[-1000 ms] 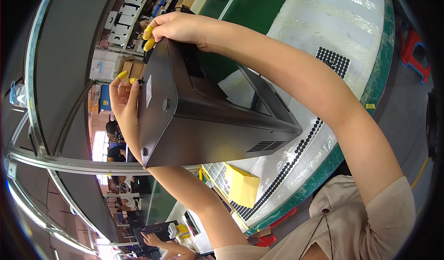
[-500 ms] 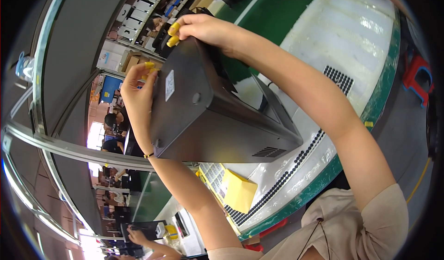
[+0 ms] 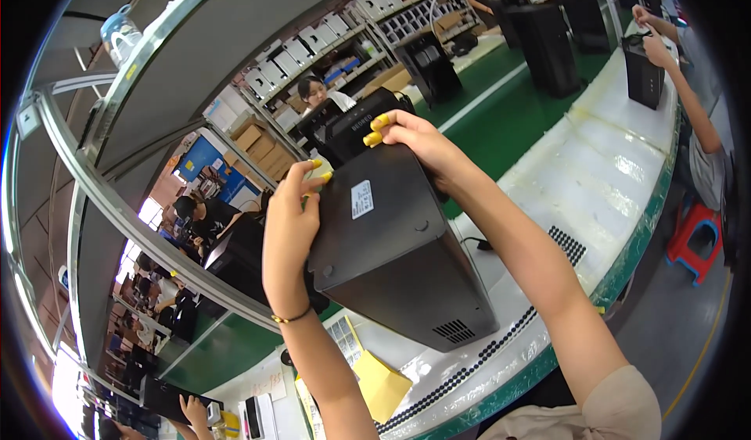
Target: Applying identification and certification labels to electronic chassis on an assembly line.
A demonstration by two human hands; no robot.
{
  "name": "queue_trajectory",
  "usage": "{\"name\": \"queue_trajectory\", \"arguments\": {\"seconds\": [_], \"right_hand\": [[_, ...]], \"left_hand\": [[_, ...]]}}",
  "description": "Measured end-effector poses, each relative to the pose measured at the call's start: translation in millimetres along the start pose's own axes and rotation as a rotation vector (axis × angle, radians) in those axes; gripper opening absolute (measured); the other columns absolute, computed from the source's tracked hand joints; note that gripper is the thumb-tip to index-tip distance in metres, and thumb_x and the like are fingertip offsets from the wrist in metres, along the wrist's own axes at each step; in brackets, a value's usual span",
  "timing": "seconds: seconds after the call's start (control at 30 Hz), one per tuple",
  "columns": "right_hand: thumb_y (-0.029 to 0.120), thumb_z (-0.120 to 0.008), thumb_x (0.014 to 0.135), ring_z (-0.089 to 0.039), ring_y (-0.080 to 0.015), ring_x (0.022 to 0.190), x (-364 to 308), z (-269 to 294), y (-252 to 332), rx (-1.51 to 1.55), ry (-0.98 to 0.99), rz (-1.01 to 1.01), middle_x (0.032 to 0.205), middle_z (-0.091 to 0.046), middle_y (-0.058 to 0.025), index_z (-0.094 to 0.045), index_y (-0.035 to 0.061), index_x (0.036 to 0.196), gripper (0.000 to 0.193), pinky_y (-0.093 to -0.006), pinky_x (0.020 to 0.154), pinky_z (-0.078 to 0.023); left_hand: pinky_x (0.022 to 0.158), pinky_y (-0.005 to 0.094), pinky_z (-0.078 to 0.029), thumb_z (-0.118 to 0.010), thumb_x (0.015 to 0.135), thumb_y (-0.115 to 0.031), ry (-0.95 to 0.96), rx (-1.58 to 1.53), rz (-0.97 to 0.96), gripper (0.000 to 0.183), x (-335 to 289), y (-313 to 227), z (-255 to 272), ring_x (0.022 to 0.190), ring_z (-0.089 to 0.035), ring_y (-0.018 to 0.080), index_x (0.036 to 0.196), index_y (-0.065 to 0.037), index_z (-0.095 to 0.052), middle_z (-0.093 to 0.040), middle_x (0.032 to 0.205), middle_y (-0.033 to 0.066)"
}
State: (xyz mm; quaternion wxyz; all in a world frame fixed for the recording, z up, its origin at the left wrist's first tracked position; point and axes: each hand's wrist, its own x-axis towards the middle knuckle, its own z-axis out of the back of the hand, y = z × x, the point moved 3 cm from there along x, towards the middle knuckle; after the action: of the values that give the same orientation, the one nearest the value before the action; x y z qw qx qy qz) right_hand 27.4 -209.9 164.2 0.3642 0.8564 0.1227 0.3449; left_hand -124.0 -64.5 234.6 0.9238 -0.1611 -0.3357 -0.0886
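Head view: boxy, smooth black case [image 3: 395, 254]
Your yellow-tipped left hand [image 3: 292, 213] and right hand [image 3: 418, 143] curl at its far corners; I cannot tell whether either grips.

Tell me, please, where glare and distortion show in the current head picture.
Head view: glare streaks the plastic sheeting; a bright patch at lower left is blown white; the black computer case carries a soft sheen; fisheye bending grows toward the black rim.
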Motion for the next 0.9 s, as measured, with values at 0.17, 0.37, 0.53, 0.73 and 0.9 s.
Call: {"name": "queue_trajectory", "arguments": {"seconds": [0.17, 0.37, 0.53, 0.73, 0.9], "right_hand": [[0.004, -0.048, 0.085, -0.061, -0.0135, 0.090, -5, -6, 7, 0.001, 0.000, -0.014, 0.104, -0.062, -0.0094, -0.055, 0.0032, 0.110, 0.025, -0.0256, 0.079, -0.051], [0.003, -0.048, 0.086, -0.061, -0.0152, 0.094, -2, 1, 6, -0.026, -0.006, 0.022, 0.106, -0.063, -0.0110, -0.052, 0.0028, 0.119, 0.033, -0.0256, 0.081, -0.050], [0.012, -0.045, 0.095, -0.056, -0.0174, 0.106, -48, 0, 7, -0.226, -0.301, 0.440, 0.115, -0.058, -0.0111, -0.047, 0.0056, 0.126, 0.032, -0.0317, 0.092, -0.044], [0.056, -0.046, 0.092, -0.044, -0.0197, 0.117, -144, -8, 17, -0.500, 0.010, 0.387, 0.124, -0.046, -0.0109, -0.015, 0.0052, 0.144, 0.079, -0.0340, 0.102, -0.032], [0.024, -0.079, 0.077, -0.042, -0.0170, 0.120, -143, -69, 23, -0.374, 0.174, 0.172, 0.130, -0.042, -0.0100, -0.008, 0.0072, 0.148, 0.102, -0.0325, 0.102, -0.032]], "left_hand": [[0.085, 0.0370, -0.045, -0.056, 0.079, 0.007, -0.062, 0.060, -0.002, 0.037, -5, -3, 4, 0.096, -0.061, 0.0301, 0.114, -0.003, -0.049, -0.067, 0.097, 0.0121], [0.081, 0.0343, -0.046, -0.056, 0.081, 0.004, -0.037, 0.100, -0.122, 0.037, 6, 11, 1, 0.092, -0.061, 0.0260, 0.116, -0.005, -0.050, -0.068, 0.096, 0.0101], [0.081, 0.0239, -0.042, -0.049, 0.096, -0.011, -0.414, -0.485, -0.007, 0.041, -23, 38, -9, 0.093, -0.055, 0.0098, 0.136, -0.007, -0.038, -0.065, 0.109, 0.0083], [0.098, 0.0344, -0.038, -0.046, 0.088, -0.010, -0.924, 0.051, -0.057, 0.039, -133, -41, -34, 0.110, -0.050, 0.0279, 0.124, 0.007, -0.043, -0.053, 0.118, 0.0185], [0.107, 0.0532, -0.025, -0.060, 0.080, -0.023, -0.149, 0.015, -0.484, 0.052, -213, -69, -154, 0.119, -0.044, 0.0298, 0.127, -0.009, -0.043, -0.043, 0.131, 0.0154]]}}
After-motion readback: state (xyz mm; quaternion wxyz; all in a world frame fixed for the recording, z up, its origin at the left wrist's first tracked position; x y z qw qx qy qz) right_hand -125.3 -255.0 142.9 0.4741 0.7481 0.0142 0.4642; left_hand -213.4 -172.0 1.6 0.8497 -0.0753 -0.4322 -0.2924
